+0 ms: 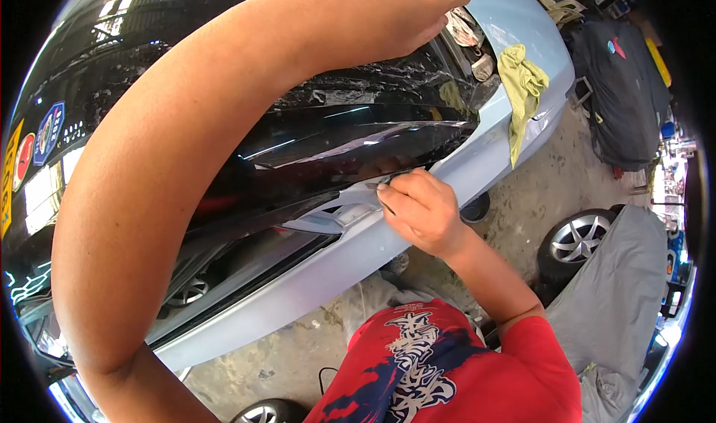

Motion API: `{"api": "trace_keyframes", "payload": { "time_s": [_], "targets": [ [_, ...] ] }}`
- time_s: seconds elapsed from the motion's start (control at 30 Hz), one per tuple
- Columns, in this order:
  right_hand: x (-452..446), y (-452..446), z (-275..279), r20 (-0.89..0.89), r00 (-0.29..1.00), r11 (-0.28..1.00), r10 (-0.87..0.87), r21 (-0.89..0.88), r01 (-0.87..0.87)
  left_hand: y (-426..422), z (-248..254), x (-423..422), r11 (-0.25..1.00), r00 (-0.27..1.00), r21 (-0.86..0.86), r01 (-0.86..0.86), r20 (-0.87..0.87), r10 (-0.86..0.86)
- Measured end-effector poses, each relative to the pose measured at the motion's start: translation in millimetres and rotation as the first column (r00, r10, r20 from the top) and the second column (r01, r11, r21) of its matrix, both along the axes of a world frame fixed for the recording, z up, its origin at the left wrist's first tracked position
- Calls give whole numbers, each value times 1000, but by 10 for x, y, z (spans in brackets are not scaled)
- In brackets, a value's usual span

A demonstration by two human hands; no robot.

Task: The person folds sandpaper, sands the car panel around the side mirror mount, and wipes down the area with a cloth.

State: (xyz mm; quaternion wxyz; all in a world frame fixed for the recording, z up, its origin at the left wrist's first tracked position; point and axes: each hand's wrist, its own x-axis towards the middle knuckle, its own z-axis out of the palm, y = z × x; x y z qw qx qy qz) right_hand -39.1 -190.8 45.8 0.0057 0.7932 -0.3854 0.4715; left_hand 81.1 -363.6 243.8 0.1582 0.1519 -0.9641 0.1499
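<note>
My right hand is closed in a pinch around a thin dark tool. Its tip is at the seam between the car's glossy black panel and the pale blue bodywork. Fingers and thumb hide most of the tool, so its kind is unclear. My left arm reaches across the black surface, close to the camera. At the top, my left hand has its fingers curled closed, with a dark edge showing by them; what it holds is hidden. A yellow-green cloth hangs over the pale blue body on the right.
Crumpled items lie beside the rear glass. Across the concrete floor stand a black covered object, an alloy wheel and a grey cover. Another wheel is at the bottom edge. Stickers mark the black surface.
</note>
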Motion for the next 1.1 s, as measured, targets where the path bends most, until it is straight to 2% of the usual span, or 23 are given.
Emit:
{"api": "trace_keyframes", "payload": {
  "time_s": [0.07,0.13,0.23,0.33,0.37,0.43,0.47,0.5,0.53,0.73,0.83,0.93,1.1],
  "targets": [
    [28,10,22,5,1000,1000,4,8,-4,-38,-93,-4,998,999,-54,15,-35,-17],
    [101,-49,123,12,1000,1000,22,-9,-22,61,-21,32,999,999,-26,23,-35,-24],
    [85,54,-33,91,995,999,-42,29,39,38,25,20,1000,1000,13,-8,-1,8],
    [68,248,-79,267,950,960,-162,265,89,44,35,14,999,999,4,-40,-17,40],
    [107,305,-76,388,904,950,-179,307,57,48,31,15,999,999,-5,-43,-30,43],
    [216,384,-9,606,766,931,-217,363,-24,14,0,20,995,995,-31,-93,21,94],
    [274,440,56,784,555,831,-277,486,-272,0,10,-13,993,993,-51,-107,48,109],
    [334,502,137,872,305,693,-382,489,-530,102,51,-25,993,994,-42,-106,32,107],
    [387,535,178,855,56,538,-515,374,-755,102,50,-42,996,996,-46,-82,29,83],
    [568,377,187,744,-41,531,-667,437,-726,74,11,-3,999,1000,-49,-2,25,3],
    [606,361,188,677,-74,522,-732,489,-699,206,14,-6,999,999,-18,-51,0,51],
    [612,376,211,655,-95,522,-749,497,-693,41,-141,31,998,997,-27,57,-57,-58],
    [634,405,96,605,-157,519,-780,488,-702,-10,-208,20,999,998,-29,47,-43,-48]
  ]
}}
